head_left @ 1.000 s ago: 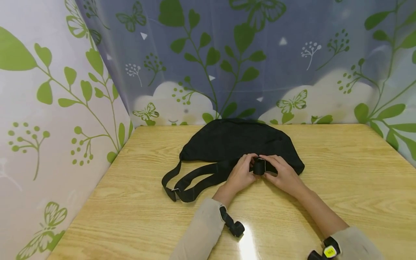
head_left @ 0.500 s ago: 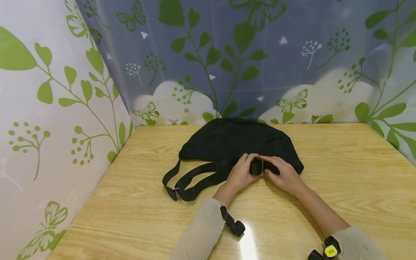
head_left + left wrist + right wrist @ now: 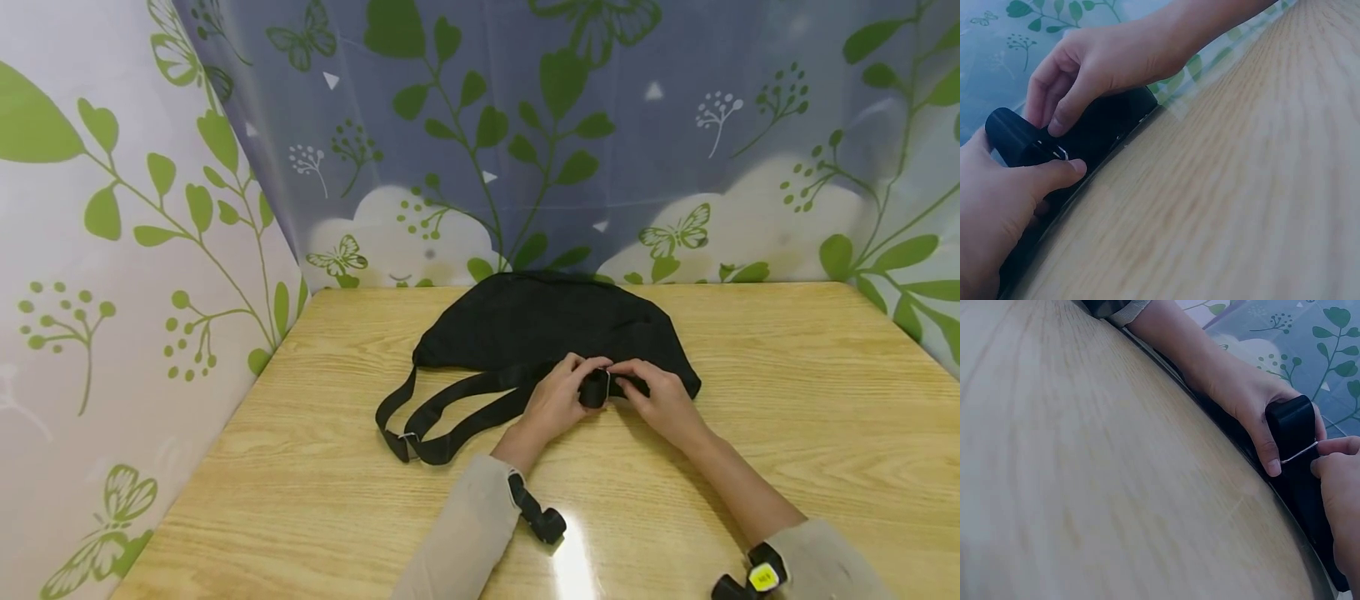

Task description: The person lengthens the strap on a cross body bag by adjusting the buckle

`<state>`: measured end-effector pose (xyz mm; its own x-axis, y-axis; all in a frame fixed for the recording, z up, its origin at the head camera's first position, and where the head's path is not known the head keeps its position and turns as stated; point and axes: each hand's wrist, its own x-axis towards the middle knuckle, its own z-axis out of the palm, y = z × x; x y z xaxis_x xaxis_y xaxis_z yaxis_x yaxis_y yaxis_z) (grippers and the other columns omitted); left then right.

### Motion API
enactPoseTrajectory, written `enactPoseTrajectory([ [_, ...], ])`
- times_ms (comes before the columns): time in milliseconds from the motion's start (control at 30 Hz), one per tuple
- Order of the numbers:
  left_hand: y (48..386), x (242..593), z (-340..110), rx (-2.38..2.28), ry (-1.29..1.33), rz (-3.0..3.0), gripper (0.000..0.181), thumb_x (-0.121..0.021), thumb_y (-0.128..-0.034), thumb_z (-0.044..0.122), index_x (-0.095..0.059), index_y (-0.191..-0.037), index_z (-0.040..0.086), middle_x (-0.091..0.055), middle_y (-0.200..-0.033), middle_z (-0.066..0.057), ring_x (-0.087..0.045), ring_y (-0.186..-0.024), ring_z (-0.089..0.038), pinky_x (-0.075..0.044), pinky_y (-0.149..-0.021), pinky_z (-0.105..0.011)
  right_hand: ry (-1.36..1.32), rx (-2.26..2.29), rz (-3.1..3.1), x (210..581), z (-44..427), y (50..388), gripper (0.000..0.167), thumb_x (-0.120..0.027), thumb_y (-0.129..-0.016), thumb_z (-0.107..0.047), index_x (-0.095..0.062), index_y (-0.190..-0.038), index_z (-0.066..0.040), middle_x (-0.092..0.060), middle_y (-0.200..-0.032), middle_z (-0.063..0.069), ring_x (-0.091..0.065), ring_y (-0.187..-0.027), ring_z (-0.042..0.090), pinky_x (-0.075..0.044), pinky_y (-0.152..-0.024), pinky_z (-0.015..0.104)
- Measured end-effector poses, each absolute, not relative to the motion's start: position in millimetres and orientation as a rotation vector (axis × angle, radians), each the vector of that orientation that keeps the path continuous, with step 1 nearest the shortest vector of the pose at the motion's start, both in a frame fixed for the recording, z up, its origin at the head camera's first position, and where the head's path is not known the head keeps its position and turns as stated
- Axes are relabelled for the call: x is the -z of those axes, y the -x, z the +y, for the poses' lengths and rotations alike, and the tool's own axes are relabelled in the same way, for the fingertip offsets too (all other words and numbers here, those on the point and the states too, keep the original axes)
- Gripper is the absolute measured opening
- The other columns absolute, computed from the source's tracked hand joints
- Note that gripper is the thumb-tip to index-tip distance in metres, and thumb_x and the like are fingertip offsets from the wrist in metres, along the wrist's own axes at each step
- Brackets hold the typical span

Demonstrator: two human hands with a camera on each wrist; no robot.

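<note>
A black fabric waist bag (image 3: 540, 325) lies flat towards the back of the table, its webbing strap (image 3: 450, 442) looped out on the left. By the bag's front edge, my left hand (image 3: 555, 400) grips a raised loop of the strap at a thin metal slider buckle (image 3: 1299, 452). In the right wrist view, this strap loop (image 3: 1291, 422) stands up between the left thumb and fingers. My right hand (image 3: 667, 404) pinches the strap close to the buckle's other side, thumb and forefinger near together. Fingers partly hide the buckle.
On the strap's left bend sits a second metal buckle (image 3: 408, 437). The wood-grain table (image 3: 315, 517) meets a patterned curtain (image 3: 480, 125) at the back and left. Both wrists wear black bands, with the left band (image 3: 536, 508) trailing onto the table.
The strap loop and buckle shift slightly left, then a little back right. My right thumb and fingers have drawn closer together on the strap. The bag stays nearly still.
</note>
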<state>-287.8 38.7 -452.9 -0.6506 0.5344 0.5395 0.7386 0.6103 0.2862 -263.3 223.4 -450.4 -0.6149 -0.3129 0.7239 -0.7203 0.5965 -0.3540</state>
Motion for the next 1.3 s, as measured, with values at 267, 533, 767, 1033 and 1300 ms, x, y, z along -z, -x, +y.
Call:
enactPoseTrajectory([
  [267, 287.7, 451.4, 39.2, 0.652, 0.951, -2.450, 0.054, -0.078, -0.0717, 0.036, -0.056, -0.118, 0.018, -0.052, -0.093, -0.003, -0.056, -0.075, -0.012, -0.047, -0.071, -0.021, -0.780, -0.876, -2.207, 448.7, 222.9, 262.9, 0.030, -0.068, -0.072, 0.016, -0.065, -0.095, -0.001, -0.064, -0.089, 0.009, -0.062, -0.081, 0.022, -0.049, -0.067, 0.033],
  [533, 288.3, 451.4, 39.4, 0.606, 0.949, -2.458, 0.052, -0.078, -0.0731, 0.034, -0.056, -0.119, 0.020, -0.053, -0.094, -0.002, -0.057, -0.078, -0.013, -0.047, -0.070, -0.022, -0.764, -0.879, -2.216, 448.9, 223.8, 262.4, 0.029, -0.069, -0.072, 0.013, -0.066, -0.096, -0.003, -0.065, -0.091, 0.007, -0.062, -0.084, 0.021, -0.046, -0.073, 0.023],
  [767, 289.0, 453.1, 40.3, 0.587, 0.919, -2.439, 0.050, -0.078, -0.0721, 0.029, -0.057, -0.116, 0.019, -0.053, -0.091, -0.002, -0.055, -0.075, -0.012, -0.047, -0.070, -0.022, -0.741, -0.871, -2.212, 449.5, 223.9, 263.4, 0.028, -0.069, -0.072, 0.014, -0.068, -0.094, -0.003, -0.065, -0.089, 0.006, -0.062, -0.083, 0.021, -0.045, -0.072, 0.018],
  [1033, 287.5, 451.4, 42.9, 0.668, 0.835, -2.480, 0.055, -0.081, -0.0669, 0.029, -0.058, -0.115, 0.019, -0.052, -0.091, -0.002, -0.053, -0.072, -0.011, -0.046, -0.068, -0.020, -0.640, -0.791, -2.194, 446.3, 224.3, 262.6, 0.023, -0.067, -0.073, 0.015, -0.069, -0.087, -0.002, -0.065, -0.083, 0.008, -0.060, -0.077, 0.023, -0.048, -0.063, 0.036],
  [1300, 286.2, 449.8, 42.8, 0.779, 0.765, -2.560, 0.056, -0.079, -0.0697, 0.029, -0.057, -0.119, 0.019, -0.053, -0.093, -0.001, -0.052, -0.071, -0.010, -0.044, -0.064, -0.020, -0.375, -0.730, -2.232, 442.8, 225.6, 259.0, 0.020, -0.057, -0.077, 0.014, -0.068, -0.081, -0.003, -0.064, -0.076, 0.010, -0.051, -0.063, 0.023, -0.039, -0.054, 0.037],
])
